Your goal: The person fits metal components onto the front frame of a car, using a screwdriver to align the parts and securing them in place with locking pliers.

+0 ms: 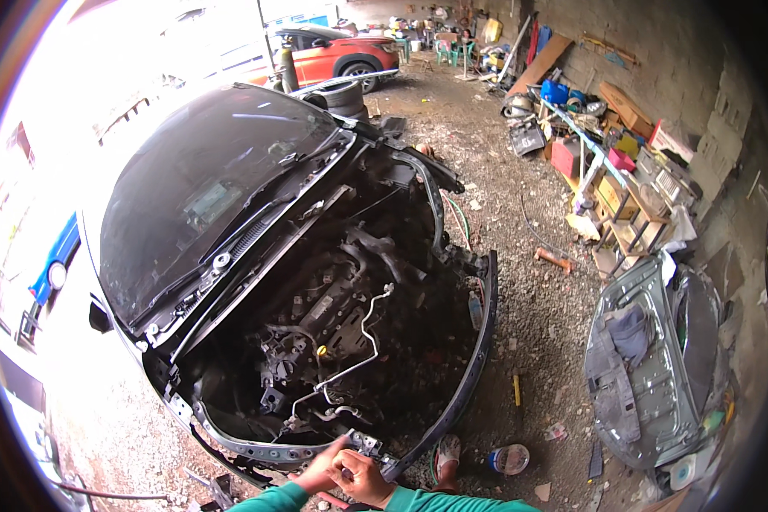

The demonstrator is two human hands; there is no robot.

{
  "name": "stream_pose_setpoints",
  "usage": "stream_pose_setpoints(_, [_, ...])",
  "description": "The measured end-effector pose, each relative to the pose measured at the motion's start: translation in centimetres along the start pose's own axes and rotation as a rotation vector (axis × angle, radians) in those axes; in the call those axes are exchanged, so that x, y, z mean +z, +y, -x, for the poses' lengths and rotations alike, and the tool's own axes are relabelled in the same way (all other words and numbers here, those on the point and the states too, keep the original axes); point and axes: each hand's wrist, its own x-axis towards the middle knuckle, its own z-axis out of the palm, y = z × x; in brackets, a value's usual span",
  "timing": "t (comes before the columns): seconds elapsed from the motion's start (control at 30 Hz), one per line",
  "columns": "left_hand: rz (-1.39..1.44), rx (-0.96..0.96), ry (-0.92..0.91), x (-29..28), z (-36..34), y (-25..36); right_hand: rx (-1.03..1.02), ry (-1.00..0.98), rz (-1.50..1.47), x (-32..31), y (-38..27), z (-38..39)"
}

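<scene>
Both of my hands meet at the front edge of a dark car's open engine bay (427, 341), beside a metal bracket (364, 443) on the front frame (269, 450). My left hand (322, 471) reaches in from the left, one finger stretched toward the bracket and the others pressed together, partly covered by my right hand. Curled fingers close my right hand (363, 478) against the left one. Whatever lies between the fingers is too small to make out. Past the hands, a thin bent metal pipe (371, 341) crosses above the engine (316, 316), near a yellow cap (321, 351).
A clear plastic container (510, 459) stands on the gravel near a foot (448, 452). To the right lie a yellow-handled tool (516, 390) and a grey car panel (657, 375) with cloth on it. Cluttered shelves (623, 222) line the wall; a red car (358, 53) is parked behind.
</scene>
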Motion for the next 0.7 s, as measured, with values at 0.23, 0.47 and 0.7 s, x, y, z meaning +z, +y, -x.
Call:
stream_pose_setpoints(0.23, [-0.426,0.211,-0.054,-8.3,-6.0,21.9,0.051,0.200,-0.075,0.5,1.2,-0.8])
stream_pose_setpoints(0.47, [-0.907,0.390,-0.356,-4.7,-9.2,19.2,-0.134,0.171,-0.104,0.2,3.2,-3.8])
stream_pose_setpoints(0.7, [-0.766,0.666,-0.741,-5.6,-8.7,20.8,-0.299,0.128,-0.099,-2.4,4.8,-8.1])
